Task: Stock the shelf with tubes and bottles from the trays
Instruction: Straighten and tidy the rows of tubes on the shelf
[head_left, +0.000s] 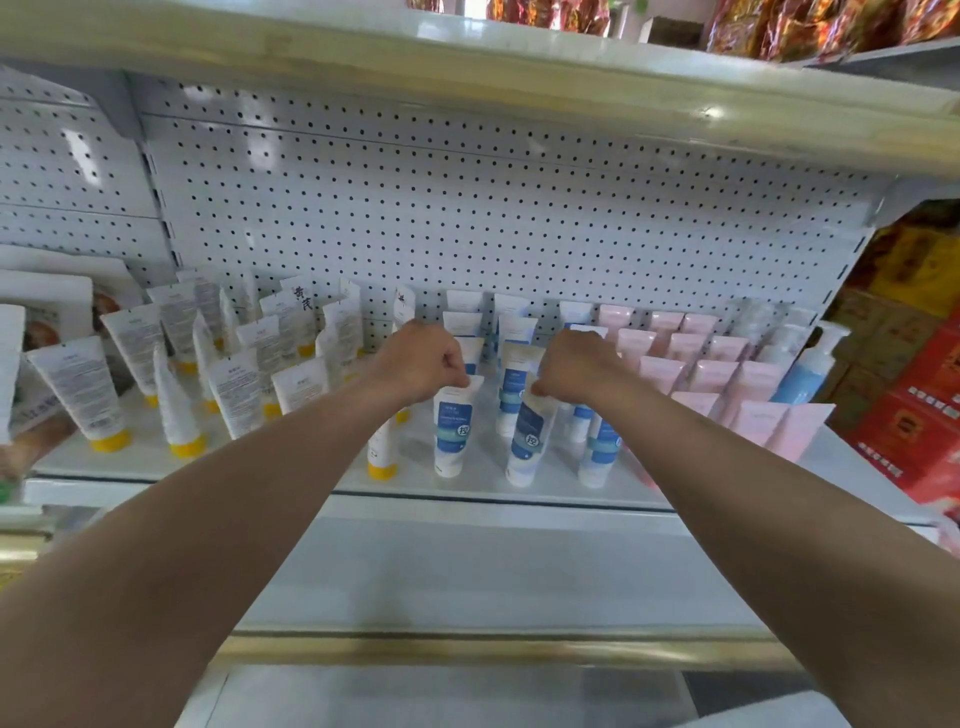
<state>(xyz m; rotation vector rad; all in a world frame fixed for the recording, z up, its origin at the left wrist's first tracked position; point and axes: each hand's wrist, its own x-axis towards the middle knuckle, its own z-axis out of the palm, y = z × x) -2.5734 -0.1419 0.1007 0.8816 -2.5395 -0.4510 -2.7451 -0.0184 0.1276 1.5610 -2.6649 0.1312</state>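
My left hand (423, 358) pinches the top seam of a white tube with a blue label (453, 431), which stands cap down at the front of the white shelf (467, 488). My right hand (582, 366) pinches the top of a second blue-label tube (529, 441), which leans slightly left beside the first. More blue-label tubes (514, 332) stand in rows behind both hands. Yellow-capped white tubes (234, 384) fill the shelf's left part, and pink tubes (711, 374) fill the right.
A blue pump bottle (808, 371) stands at the right end of the shelf. A perforated white back panel (467, 208) rises behind the tubes, with another shelf (467, 62) overhead. Red and yellow cartons (914, 395) are stacked to the right. A lower white ledge (467, 571) lies below.
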